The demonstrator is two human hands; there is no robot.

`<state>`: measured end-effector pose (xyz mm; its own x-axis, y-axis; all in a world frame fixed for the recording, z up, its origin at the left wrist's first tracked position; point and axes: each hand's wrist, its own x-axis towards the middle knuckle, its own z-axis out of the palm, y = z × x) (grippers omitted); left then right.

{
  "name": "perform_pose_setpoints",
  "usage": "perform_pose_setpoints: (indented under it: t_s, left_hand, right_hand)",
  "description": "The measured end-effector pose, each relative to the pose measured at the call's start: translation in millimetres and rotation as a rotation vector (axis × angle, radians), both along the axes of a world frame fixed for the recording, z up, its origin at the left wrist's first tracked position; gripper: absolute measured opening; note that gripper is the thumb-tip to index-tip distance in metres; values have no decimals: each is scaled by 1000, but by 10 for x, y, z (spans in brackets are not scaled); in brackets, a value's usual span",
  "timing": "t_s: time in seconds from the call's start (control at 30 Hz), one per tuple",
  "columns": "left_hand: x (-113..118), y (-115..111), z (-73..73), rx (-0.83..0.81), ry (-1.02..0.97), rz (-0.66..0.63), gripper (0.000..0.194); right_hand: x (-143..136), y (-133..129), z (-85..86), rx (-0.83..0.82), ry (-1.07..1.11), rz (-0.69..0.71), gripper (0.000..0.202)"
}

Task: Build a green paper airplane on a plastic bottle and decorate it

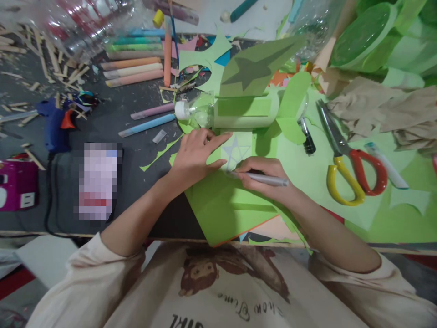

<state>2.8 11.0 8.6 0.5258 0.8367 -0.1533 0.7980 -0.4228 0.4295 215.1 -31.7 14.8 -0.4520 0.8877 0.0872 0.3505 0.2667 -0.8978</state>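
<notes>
Since its black cord (pixel 49 198) trails toward the front edge, the blue glue gun (pixel 54 127) probably lies well left on the desk (pixel 136 152) to keep the lead off the paper. Next comes a phone (pixel 98 182), flat and screen up near that edge, perhaps for easy viewing; its display is blurred out. The left hand (pixel 196 155) lies palm down with its fingers spread, gripping nothing; thumb and index finger frame the drawn star outline (pixel 236 152), seemingly to steady the green paper. Beyond it, farther from the front edge, a paper-wrapped plastic bottle (pixel 246 114) rests on its side, white cap leftward, presumably there to leave the drawing area free. The right hand (pixel 262 175) is closed around a grey marker (pixel 269 179), held low by the star's bottom, which should give fine control; whether the tip touches, I cannot tell. Rightmost, scissors (pixel 348 159) point their handles toward the front edge, convenient for grasping.
</notes>
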Motion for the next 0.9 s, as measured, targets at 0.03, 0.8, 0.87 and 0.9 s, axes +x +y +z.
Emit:
perform_pose_setpoints:
  t_s: [0.03, 0.8, 0.87, 0.9]
  left_hand:
    - [3, 2, 5, -6, 4, 2, 60]
    - [26, 11, 48, -51, 37, 20, 60]
    - [32, 10, 54, -53, 39, 22, 60]
    - [34, 9, 56, -51, 37, 22, 60]
  right_hand:
    - [-1, 1, 2, -2, 3, 1, 18]
    - [40, -22, -76, -118, 115, -236, 12]
    - [35, -21, -78, -132, 108, -247, 12]
    - [32, -19, -75, -141, 104, -251, 12]
